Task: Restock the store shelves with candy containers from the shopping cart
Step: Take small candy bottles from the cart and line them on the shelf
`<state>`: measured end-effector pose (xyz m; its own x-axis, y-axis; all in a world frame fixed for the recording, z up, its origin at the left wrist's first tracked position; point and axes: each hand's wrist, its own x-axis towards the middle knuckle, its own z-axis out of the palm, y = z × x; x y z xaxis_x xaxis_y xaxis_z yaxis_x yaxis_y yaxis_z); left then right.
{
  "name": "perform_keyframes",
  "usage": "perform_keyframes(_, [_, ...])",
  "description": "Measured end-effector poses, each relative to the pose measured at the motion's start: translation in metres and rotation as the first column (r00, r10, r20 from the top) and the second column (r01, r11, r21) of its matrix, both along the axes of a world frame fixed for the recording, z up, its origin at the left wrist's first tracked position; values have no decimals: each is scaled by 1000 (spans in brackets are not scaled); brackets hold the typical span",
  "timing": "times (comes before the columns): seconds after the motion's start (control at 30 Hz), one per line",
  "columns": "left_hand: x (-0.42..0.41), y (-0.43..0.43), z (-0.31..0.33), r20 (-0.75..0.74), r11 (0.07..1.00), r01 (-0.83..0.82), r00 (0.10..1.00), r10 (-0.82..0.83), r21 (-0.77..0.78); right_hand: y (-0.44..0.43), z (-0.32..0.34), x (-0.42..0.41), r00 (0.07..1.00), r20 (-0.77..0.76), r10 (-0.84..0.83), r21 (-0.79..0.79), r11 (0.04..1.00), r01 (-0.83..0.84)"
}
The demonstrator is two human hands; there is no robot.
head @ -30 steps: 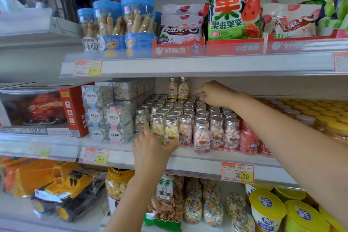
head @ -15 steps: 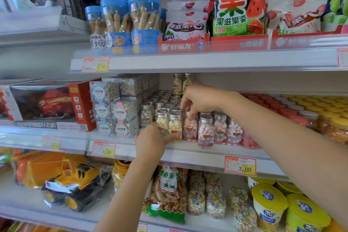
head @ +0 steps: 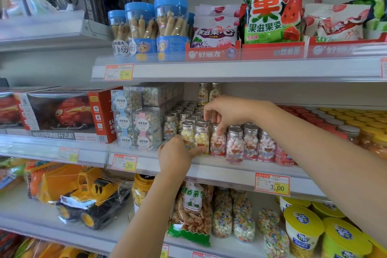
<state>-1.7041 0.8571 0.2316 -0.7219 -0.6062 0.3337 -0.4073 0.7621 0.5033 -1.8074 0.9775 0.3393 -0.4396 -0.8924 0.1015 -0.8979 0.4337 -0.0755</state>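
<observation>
- Right hand (head: 229,111) pinches the pink candy bottle (head: 217,142) by its top. The bottle stands upright, cap up, in the front row at the shelf edge (head: 230,166).
- Bottles are packed on both sides, with open room above the caps.
- Left hand (head: 174,154) is against the yellow candy bottles (head: 194,138), thumb straight; its fingers are hidden and its grip is unclear.

Silver-capped candy bottles (head: 235,145) upright, packed in rows on middle shelf (head: 226,170).
</observation>
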Motion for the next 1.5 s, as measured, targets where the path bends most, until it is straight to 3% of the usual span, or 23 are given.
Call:
perform_keyframes(0.23, [0,-25,10,-93,949,181,982,-162,257,-13,-14,8,996,-83,20,-114,993,-30])
perform_keyframes(0.53, [-3,-31,14,-14,962,202,979,-203,185,-21,-25,10,986,-159,-55,-145,989,32])
perform_keyframes(0.77, [-2,-27,10,-35,968,189,982,-185,164,16,-5,13,998,-47,-50,-209,977,39])
perform_keyframes(0.93, [0,-20,7,-49,969,180,983,-174,167,42,-6,8,992,-69,-108,32,993,111])
perform_keyframes(1.5, [-4,-2,8,55,994,94,994,-96,51,41,-9,11,984,-174,36,50,998,-28])
